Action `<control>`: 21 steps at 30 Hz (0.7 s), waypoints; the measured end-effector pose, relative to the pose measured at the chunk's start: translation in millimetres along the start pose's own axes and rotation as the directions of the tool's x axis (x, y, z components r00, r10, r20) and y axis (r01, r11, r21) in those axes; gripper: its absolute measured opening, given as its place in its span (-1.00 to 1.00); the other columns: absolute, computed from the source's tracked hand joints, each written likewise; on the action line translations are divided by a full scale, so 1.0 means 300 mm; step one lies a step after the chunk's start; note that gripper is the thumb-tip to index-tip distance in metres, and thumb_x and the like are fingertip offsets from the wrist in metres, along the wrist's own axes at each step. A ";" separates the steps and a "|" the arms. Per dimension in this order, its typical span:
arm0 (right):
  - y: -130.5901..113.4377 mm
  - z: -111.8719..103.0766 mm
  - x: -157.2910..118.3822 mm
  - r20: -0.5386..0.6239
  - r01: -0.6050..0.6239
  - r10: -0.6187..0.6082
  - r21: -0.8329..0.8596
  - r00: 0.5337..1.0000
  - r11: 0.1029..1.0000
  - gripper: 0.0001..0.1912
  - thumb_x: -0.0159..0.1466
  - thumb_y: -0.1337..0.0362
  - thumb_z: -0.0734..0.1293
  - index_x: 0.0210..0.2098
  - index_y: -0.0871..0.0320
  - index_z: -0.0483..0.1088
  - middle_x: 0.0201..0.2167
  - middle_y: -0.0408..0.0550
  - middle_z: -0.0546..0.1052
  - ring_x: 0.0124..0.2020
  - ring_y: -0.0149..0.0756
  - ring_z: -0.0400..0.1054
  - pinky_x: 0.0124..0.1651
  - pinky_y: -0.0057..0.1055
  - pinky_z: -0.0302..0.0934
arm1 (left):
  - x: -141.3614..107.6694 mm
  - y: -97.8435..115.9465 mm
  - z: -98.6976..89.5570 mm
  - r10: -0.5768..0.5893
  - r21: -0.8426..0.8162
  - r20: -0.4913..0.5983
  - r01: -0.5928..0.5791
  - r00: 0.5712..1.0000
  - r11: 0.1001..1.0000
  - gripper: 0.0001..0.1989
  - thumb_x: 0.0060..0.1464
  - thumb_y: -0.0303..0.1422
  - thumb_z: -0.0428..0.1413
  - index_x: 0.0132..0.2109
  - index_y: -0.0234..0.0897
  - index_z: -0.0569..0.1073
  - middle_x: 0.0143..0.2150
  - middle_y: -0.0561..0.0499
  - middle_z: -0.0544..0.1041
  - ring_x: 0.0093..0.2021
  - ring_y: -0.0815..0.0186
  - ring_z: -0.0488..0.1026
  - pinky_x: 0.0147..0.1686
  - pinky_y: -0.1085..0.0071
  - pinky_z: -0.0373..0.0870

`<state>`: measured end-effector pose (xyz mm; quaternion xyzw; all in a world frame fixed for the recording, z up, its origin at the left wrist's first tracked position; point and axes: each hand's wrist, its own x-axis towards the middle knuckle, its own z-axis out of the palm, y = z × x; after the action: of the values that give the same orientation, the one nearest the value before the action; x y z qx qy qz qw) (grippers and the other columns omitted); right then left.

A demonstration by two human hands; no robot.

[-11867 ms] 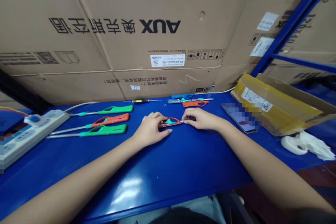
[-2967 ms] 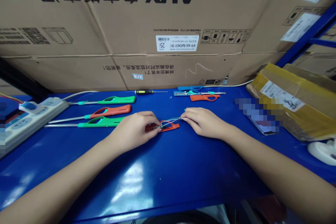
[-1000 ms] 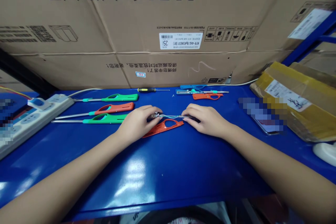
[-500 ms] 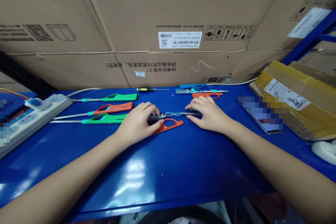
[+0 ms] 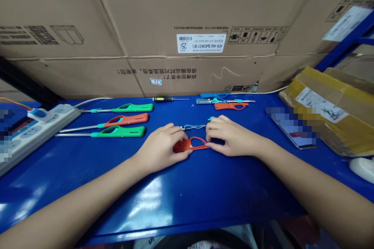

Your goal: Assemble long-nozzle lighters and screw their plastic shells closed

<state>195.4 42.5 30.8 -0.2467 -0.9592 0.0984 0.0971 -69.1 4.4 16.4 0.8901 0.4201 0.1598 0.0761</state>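
Observation:
An orange lighter casing half [image 5: 182,146] with an oval trigger opening lies between my hands, its hollow side up. My left hand [image 5: 162,146] has thumb and fingers closed around its left end. At the narrow right end, my right hand [image 5: 235,136] pinches the tip between thumb and finger. Just behind the casing run thin blue and white wires [image 5: 194,126] with a small metal end at the left; their right end disappears behind my right fingers. A small turquoise piece [image 5: 210,118] shows beyond that hand.
Assembled lighters, two green [image 5: 118,132] and one orange [image 5: 125,119], lie left beside a power strip [image 5: 37,128]. A screwdriver [image 5: 163,99], an orange casing [image 5: 230,106] and opened lighter parts [image 5: 204,101] lie at the back. Right are a phone [image 5: 292,126] and a yellow-taped parcel [image 5: 321,105].
Both hands have come off the dark parts at the wire ends and moved nearer to me. They now grip the orange casing half, which has shifted slightly right and toward me.

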 end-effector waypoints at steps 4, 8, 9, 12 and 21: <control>0.002 -0.038 -0.020 0.147 -0.074 0.063 0.072 0.987 0.995 -0.86 0.35 0.32 0.30 -0.36 0.13 0.42 -0.32 -0.08 0.54 -0.21 -0.24 0.35 -0.03 -0.24 0.11 | 0.001 0.016 0.039 0.021 -0.138 -0.059 -0.029 0.998 0.990 -0.75 0.15 -0.19 0.25 -0.12 -0.25 0.51 -0.15 -0.02 0.58 -0.16 0.20 0.43 -0.09 0.24 0.37; 0.023 -0.070 -0.033 0.166 -0.085 0.063 0.128 0.984 0.988 -0.85 0.37 0.28 0.31 -0.33 0.10 0.47 -0.33 -0.10 0.55 -0.19 -0.22 0.37 -0.05 -0.26 0.14 | 0.006 -0.010 0.023 0.013 -0.194 -0.176 -0.048 0.984 0.980 -0.78 0.20 -0.20 0.21 -0.11 -0.24 0.55 -0.17 -0.01 0.59 -0.14 0.22 0.44 -0.08 0.26 0.38; 0.032 -0.078 -0.036 0.132 -0.092 0.073 0.142 0.989 0.986 -0.83 0.38 0.26 0.30 -0.32 0.11 0.48 -0.33 -0.08 0.55 -0.20 -0.23 0.37 -0.07 -0.28 0.16 | 0.009 -0.026 0.013 -0.002 -0.181 -0.221 -0.039 0.975 0.983 -0.81 0.21 -0.23 0.20 -0.13 -0.25 0.55 -0.18 -0.02 0.59 -0.14 0.22 0.44 -0.08 0.26 0.38; 0.071 -0.102 -0.049 -0.020 -0.149 0.153 0.137 0.988 0.979 -0.76 0.41 0.21 0.25 -0.32 0.15 0.48 -0.32 -0.02 0.54 -0.27 -0.25 0.38 -0.16 -0.32 0.20 | 0.019 -0.090 -0.017 -0.055 -0.091 -0.302 0.028 0.952 0.995 -0.85 0.20 -0.28 0.18 -0.16 -0.26 0.55 -0.20 -0.03 0.60 -0.16 0.19 0.42 -0.09 0.23 0.38; 0.225 -0.093 -0.084 -0.207 -0.323 0.332 0.079 0.920 0.943 -0.73 0.34 0.17 0.26 -0.45 0.12 0.43 -0.39 -0.01 0.51 -0.32 -0.19 0.36 -0.20 -0.25 0.19 | 0.030 -0.207 -0.014 0.074 -0.124 -0.166 -0.096 0.983 0.988 -0.82 0.25 -0.26 0.15 -0.15 -0.27 0.56 -0.19 -0.04 0.60 -0.17 0.22 0.47 -0.09 0.25 0.39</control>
<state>254.3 92.1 38.1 -0.4105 -0.8857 0.1066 0.1888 -110.3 50.8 5.4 0.8845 0.3749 0.2613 0.0935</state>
